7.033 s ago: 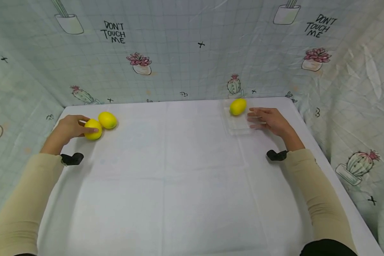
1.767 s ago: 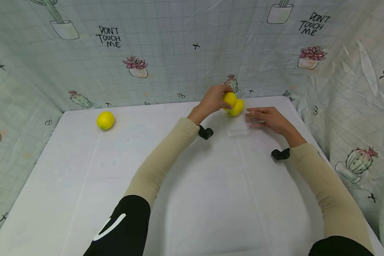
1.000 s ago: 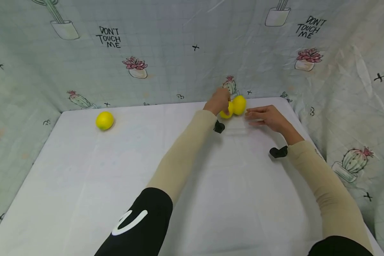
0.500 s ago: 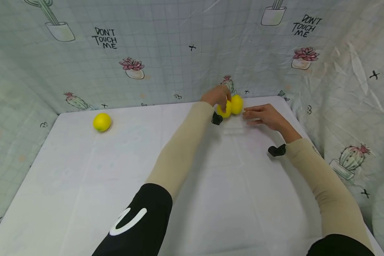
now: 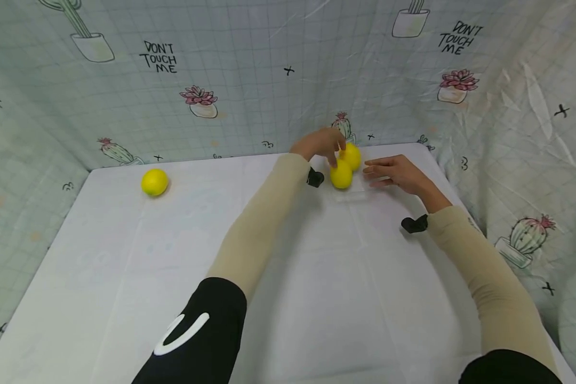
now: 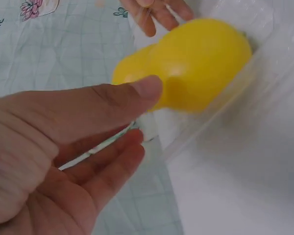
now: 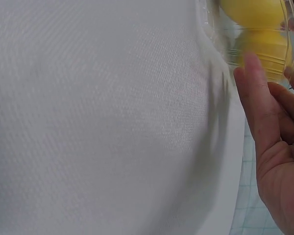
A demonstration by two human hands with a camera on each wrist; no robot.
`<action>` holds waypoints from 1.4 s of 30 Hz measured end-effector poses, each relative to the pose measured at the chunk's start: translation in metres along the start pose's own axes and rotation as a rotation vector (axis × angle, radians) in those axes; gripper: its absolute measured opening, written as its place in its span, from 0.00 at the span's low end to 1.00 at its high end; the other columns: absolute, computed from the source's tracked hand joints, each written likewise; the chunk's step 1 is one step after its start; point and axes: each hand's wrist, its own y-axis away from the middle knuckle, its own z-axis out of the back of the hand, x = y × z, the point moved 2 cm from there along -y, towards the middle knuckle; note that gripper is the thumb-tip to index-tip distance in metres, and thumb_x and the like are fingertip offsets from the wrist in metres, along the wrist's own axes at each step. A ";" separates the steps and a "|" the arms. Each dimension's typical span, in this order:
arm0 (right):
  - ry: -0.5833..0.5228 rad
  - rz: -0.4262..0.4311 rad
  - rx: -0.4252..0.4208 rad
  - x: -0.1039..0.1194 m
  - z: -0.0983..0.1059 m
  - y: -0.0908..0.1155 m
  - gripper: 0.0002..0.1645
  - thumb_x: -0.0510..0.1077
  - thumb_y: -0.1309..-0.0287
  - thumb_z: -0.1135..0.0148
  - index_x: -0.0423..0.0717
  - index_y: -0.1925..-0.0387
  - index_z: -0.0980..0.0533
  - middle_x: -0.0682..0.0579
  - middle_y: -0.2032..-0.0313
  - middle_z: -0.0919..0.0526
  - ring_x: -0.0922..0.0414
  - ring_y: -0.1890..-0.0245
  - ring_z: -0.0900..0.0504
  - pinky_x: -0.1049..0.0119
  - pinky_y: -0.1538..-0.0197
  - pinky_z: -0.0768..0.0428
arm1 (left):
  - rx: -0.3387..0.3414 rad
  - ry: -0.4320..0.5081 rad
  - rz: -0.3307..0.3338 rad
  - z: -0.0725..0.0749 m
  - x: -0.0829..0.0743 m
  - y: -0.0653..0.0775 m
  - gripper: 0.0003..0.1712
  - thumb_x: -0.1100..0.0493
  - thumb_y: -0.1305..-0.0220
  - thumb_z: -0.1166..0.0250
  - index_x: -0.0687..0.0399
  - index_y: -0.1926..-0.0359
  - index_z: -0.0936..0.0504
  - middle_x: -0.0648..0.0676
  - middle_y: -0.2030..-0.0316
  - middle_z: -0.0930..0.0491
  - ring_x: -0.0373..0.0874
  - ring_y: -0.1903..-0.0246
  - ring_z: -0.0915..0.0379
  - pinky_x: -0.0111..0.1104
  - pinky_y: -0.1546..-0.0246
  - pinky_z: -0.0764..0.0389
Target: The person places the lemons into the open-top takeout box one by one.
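Lemons, three, yellow, on a white-covered table (image 5: 288,298). Front lemon (image 5: 341,175): right of upper centre in the head view, in a clear plastic container (image 5: 352,196). Rear lemon (image 5: 351,156): same container, just beyond the first and partly hidden by it; contact between the two cannot be told. Third lemon (image 5: 154,182): upper left of the frame, resting on the table cover, well apart from the others.

Left hand (image 5: 319,144): upper centre of the frame, beside the paired lemons, released, thumb and fingers spread apart with nothing between them. In the left wrist view the thumb overlaps the yellow fruit; whether it touches cannot be told.

Right hand (image 5: 397,173): upper right of the frame, fingers extended to the container's right side, not clenched. In the right wrist view the fingers lie along the clear wall, lemons showing through it.

Sleeves (image 5: 264,218), tan, on both forearms, black higher up; white mark on the left one. Dark wrist mounts (image 5: 315,177), one per arm. Backdrop cloth (image 5: 249,69): pale, gridded, printed with potted plants and "DON'T TOUCH ME".
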 end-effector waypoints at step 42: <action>0.009 -0.006 -0.006 -0.003 -0.005 0.000 0.30 0.48 0.22 0.48 0.37 0.27 0.34 0.35 0.33 0.27 0.57 0.44 0.17 0.61 0.45 0.16 | -0.254 0.262 0.469 0.006 0.353 0.291 0.33 0.54 0.21 0.46 0.67 0.25 0.43 0.79 0.34 0.37 0.72 0.45 0.26 0.56 0.44 0.21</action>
